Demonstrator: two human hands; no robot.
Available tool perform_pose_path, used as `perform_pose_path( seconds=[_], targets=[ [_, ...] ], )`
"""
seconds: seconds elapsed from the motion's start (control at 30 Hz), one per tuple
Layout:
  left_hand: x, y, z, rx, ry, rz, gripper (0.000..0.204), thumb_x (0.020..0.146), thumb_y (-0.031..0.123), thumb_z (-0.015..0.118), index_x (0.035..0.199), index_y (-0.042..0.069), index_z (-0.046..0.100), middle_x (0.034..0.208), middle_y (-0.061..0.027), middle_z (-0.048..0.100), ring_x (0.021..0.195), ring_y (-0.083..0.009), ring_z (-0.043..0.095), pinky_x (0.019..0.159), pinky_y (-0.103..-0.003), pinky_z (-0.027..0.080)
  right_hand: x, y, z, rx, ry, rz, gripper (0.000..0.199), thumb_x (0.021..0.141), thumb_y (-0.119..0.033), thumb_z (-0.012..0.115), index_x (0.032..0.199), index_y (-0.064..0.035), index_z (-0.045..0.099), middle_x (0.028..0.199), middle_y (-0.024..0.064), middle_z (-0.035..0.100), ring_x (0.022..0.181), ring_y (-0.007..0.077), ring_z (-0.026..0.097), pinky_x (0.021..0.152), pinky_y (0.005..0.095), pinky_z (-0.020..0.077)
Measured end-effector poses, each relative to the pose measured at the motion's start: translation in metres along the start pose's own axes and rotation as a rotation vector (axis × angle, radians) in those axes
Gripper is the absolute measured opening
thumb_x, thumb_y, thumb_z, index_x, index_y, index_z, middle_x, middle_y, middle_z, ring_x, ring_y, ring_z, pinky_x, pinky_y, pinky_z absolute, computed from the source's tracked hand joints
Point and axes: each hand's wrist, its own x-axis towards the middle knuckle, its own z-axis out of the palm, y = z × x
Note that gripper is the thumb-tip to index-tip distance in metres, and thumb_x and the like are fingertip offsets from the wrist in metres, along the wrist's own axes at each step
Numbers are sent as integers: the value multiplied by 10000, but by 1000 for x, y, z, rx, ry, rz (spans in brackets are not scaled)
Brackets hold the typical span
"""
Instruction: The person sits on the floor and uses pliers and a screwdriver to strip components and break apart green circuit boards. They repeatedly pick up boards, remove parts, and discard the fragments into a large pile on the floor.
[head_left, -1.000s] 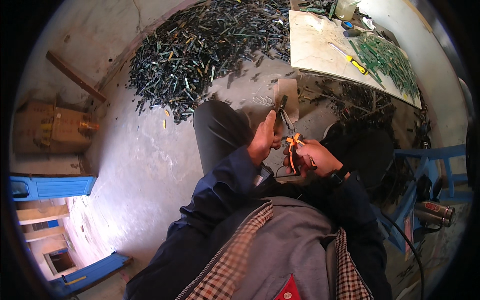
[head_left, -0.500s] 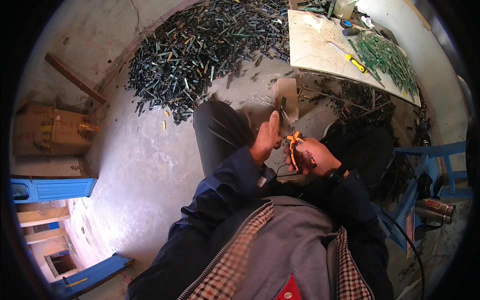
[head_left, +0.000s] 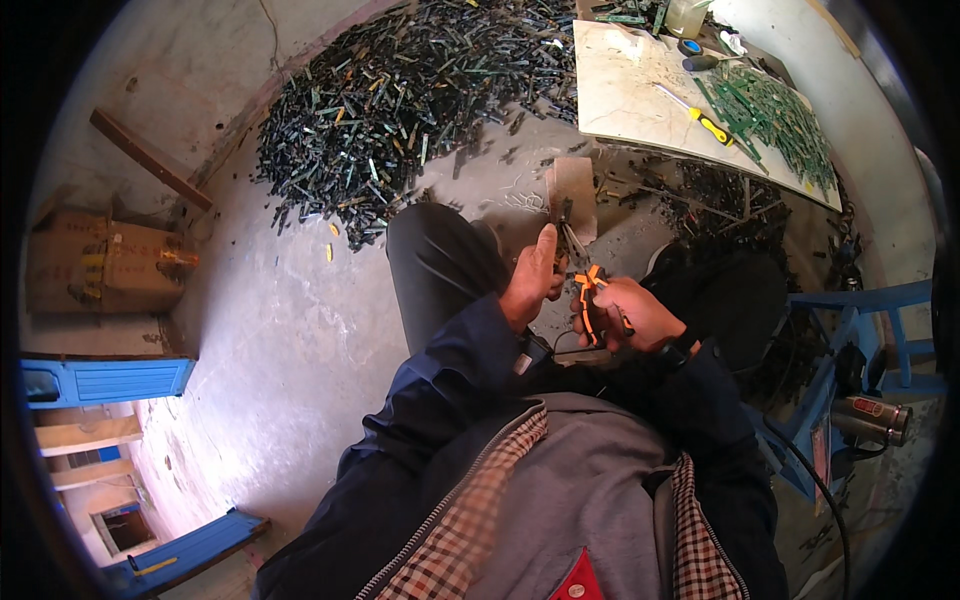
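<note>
My right hand [head_left: 640,312] is closed around pliers [head_left: 586,305] with orange and black handles. Their jaws point away from me, toward my left hand, just short of its fingers. Slightly farther out, my left hand [head_left: 530,280] has its thumb raised and its fingers curled in around a small dark strip [head_left: 567,217]. One end of this strip stands out beyond the thumb; the fingers hide the rest. Beneath both hands, a flat brown piece of cardboard [head_left: 574,182] lies on the floor, with thin pale wire-like bits [head_left: 522,201] beside it.
A big heap of dark, narrow strips [head_left: 400,100] spreads at the far left. At the far right, a pale board [head_left: 625,95] carries a yellow screwdriver [head_left: 710,126] and green strips [head_left: 775,120]. A blue stool [head_left: 840,340] and metal flask [head_left: 870,420] stand right; a cardboard box [head_left: 105,262] stands left.
The pliers have shifted very slightly, and the blur between the two hands has gone. My left hand keeps nearly the same place.
</note>
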Motion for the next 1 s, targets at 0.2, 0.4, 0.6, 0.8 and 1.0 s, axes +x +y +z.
perform_pose_path(
  seconds=[0.2, 0.4, 0.6, 0.8, 1.0],
  targets=[
    [-2, 0, 0, 11, -22, 14, 576, 938, 592, 373, 653, 99, 459, 500, 58, 300, 391, -58, 212, 382, -239, 168, -3, -2, -1, 17, -5, 47, 331, 819, -214, 413, 1019, 1, 565, 808, 87, 656, 724, 182, 660, 475, 246, 442],
    [0, -3, 0, 26, -13, 38, 584, 940, 594, 364, 622, 109, 434, 499, 54, 296, 392, -62, 213, 384, -242, 172, 0, 0, -5, -17, -9, 34, 332, 819, -240, 414, 1001, -9, 567, 799, 79, 650, 681, 161, 641, 457, 235, 393],
    [-3, -2, 1, 69, -18, 61, 593, 949, 578, 349, 591, 109, 406, 490, 39, 295, 389, -74, 224, 378, -255, 187, -3, -5, -3, -23, 36, 64, 307, 807, -247, 431, 941, -11, 576, 774, 78, 641, 646, 152, 624, 449, 231, 372],
    [-3, -4, 0, 78, 3, 51, 588, 950, 571, 353, 610, 97, 424, 489, 31, 306, 387, -81, 236, 379, -255, 204, -3, -9, -5, -86, 54, 66, 282, 802, -215, 456, 914, 13, 580, 697, 78, 615, 570, 158, 603, 412, 240, 350],
    [1, -10, -4, 92, 19, 36, 583, 949, 570, 359, 642, 84, 450, 493, 30, 315, 389, -81, 240, 380, -252, 209, 2, -7, -8, -192, 120, 113, 290, 802, -217, 476, 914, 25, 591, 688, 87, 625, 550, 156, 608, 382, 230, 320]
  ],
)
